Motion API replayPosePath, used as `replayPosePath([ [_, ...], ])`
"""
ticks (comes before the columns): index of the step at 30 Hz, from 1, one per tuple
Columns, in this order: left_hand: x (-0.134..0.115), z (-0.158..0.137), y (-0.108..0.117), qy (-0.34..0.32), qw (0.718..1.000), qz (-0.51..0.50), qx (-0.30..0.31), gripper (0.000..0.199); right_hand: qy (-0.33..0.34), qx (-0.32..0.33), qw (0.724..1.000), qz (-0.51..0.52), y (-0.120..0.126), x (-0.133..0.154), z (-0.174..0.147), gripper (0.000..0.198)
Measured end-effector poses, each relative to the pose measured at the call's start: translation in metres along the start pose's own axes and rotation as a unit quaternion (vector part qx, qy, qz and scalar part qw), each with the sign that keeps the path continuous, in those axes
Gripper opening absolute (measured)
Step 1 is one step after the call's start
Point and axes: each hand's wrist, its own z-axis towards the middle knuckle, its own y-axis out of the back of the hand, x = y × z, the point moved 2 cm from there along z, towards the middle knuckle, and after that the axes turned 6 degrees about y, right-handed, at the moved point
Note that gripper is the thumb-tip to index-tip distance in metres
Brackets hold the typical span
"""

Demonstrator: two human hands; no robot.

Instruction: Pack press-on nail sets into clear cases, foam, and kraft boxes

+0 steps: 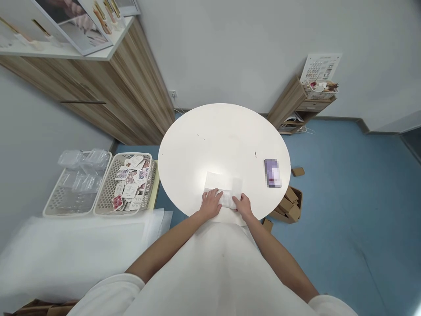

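Observation:
At the near edge of the round white table (217, 140) lies a thin, translucent white foam sheet (226, 199), partly folded over; whatever is inside cannot be made out. My left hand (211, 203) grips its left end, fingers bent over the top and thumb on the near side. The right end is pinched between the thumb and fingers of my right hand (242, 205). A flat part of the sheet spreads out on the table beyond my fingers.
A purple, blurred-out item (272, 173) lies at the table's right. Left stand a basket of printed cards (151, 171), a basket of clear plastic packs (49, 206) and stacked white sheets (82, 237). A carton of small brown boxes (291, 205) sits on the floor.

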Motion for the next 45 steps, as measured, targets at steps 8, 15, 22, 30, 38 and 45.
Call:
replayPosePath([
  [8,-0.004,0.001,-0.001,0.002,0.999,-0.033,0.026,0.05,0.062,0.029,0.997,-0.025,-0.012,0.012,0.0,0.024],
  [15,0.008,-0.024,0.003,0.002,0.999,-0.022,-0.029,0.058,0.174,0.08,0.967,-0.165,-0.014,0.009,-0.015,0.042],
  [22,0.041,-0.047,-0.013,0.27,0.94,-0.209,-0.014,0.069,0.185,0.072,0.944,-0.264,-0.027,0.001,-0.02,0.048],
  [30,0.052,-0.036,-0.013,0.359,0.835,-0.417,0.018,0.047,0.197,0.103,0.939,-0.262,-0.04,0.005,-0.021,0.049],
  [38,0.063,-0.036,0.016,0.264,0.881,-0.38,0.098,0.028,0.196,0.12,0.948,-0.219,-0.042,0.0,-0.021,0.05],
  [45,0.038,-0.016,0.021,0.134,0.96,-0.238,0.067,0.034,0.2,0.108,0.947,-0.226,-0.052,0.0,-0.023,0.048],
])
